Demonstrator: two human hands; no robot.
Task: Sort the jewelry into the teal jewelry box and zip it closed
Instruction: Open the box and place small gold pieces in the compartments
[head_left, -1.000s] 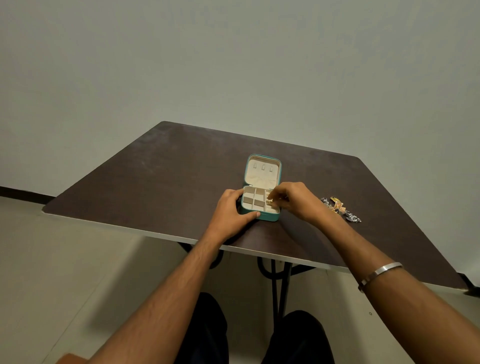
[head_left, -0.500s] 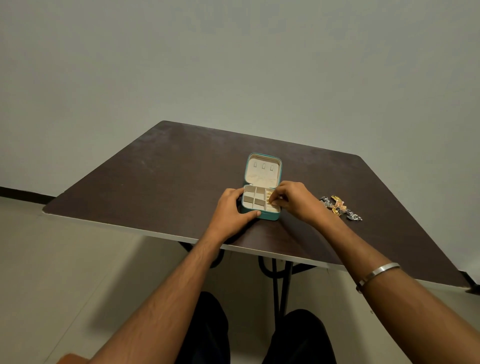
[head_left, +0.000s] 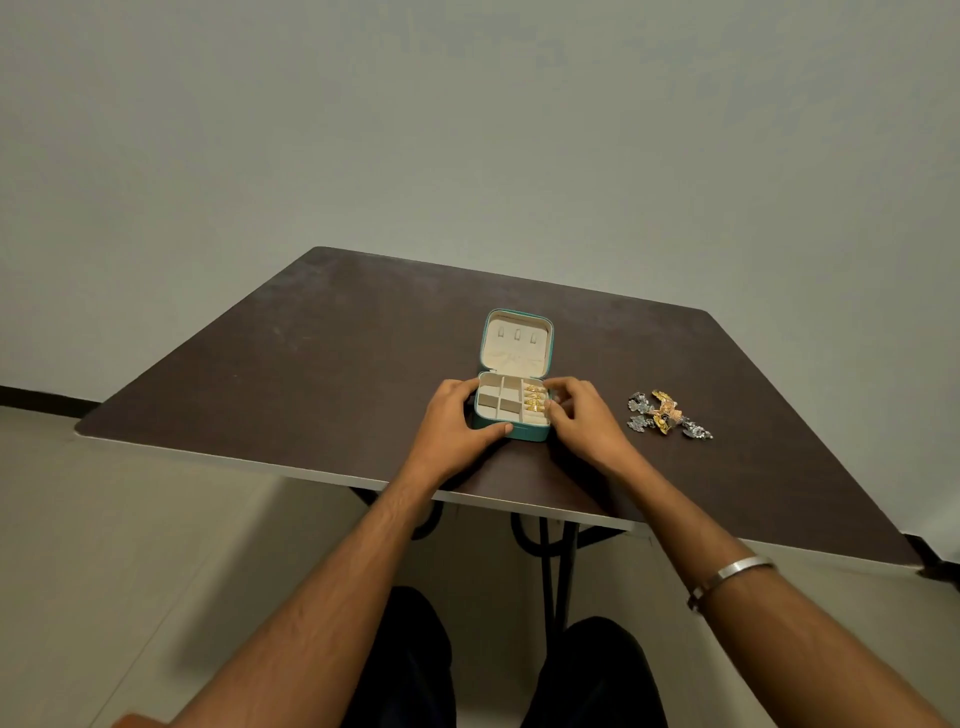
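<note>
Here the dark table (head_left: 311, 338) carries everything, with the teal jewelry box (head_left: 511, 410) near its front edge, lid propped open to expose the compartments. The left hand (head_left: 457, 423) cups the box's left side, thumb along the front wall, likely to steady it. The right hand (head_left: 582, 421) rests beside the right wall, fingers loosely curled, seemingly holding nothing. Gold rings (head_left: 535, 397) fill the right-hand slot. Unsorted jewelry (head_left: 665, 415) lies well apart to the right, probably next
</note>
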